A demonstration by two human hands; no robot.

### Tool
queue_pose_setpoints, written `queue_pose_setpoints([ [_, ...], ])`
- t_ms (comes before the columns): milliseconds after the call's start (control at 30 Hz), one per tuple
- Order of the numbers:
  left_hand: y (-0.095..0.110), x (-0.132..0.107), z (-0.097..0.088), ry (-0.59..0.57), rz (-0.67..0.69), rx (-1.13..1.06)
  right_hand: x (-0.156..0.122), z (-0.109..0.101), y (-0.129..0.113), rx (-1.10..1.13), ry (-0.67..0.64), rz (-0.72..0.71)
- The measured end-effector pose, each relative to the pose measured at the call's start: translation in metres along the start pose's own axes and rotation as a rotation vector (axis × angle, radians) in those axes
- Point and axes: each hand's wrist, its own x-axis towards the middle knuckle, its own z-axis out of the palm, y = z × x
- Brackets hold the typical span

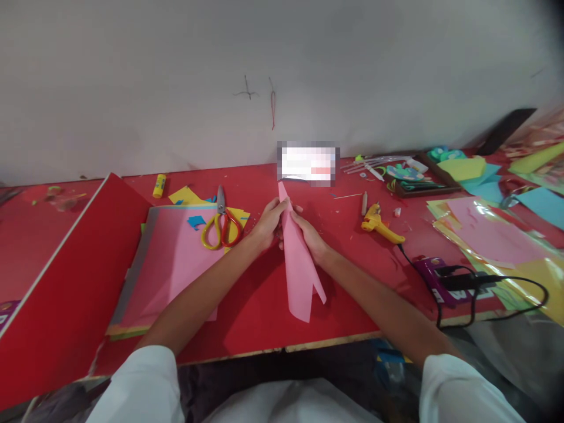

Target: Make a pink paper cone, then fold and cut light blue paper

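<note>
A folded sheet of pink paper (298, 267) hangs between my hands above the red table, its narrow tip pointing to the wall and its loose, wider end toward me. My left hand (269, 224) is closed on the paper's left side near the tip. From the right, my right hand (309, 234) grips the same folded edge, thumb on top. Fingers under the paper are partly hidden. To the left, scissors (221, 220) with one yellow and one red handle lie on a stack of pink sheets (176, 252).
A yellow glue gun (381, 226) with a black cord lies at right, near a purple box (434, 279). A glue stick (159, 185) stands at back left. A red board (66, 282) rises at left. Wrapped coloured paper (489, 229) lies far right. A blurred-out screen (308, 163) leans by the wall.
</note>
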Motion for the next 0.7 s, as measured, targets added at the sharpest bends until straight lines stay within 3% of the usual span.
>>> queue_pose_setpoints([
  [300,0.004,0.010,-0.004,0.078,0.061,-0.186,0.001,-0.004,-0.001,-0.084,-0.031,0.005],
  [433,0.027,0.021,-0.018,0.188,0.197,-0.413,0.007,-0.010,0.001,-0.165,0.027,-0.194],
  [700,0.067,0.033,-0.060,0.448,0.382,-0.648,-0.003,-0.009,0.010,-0.240,0.345,-0.712],
])
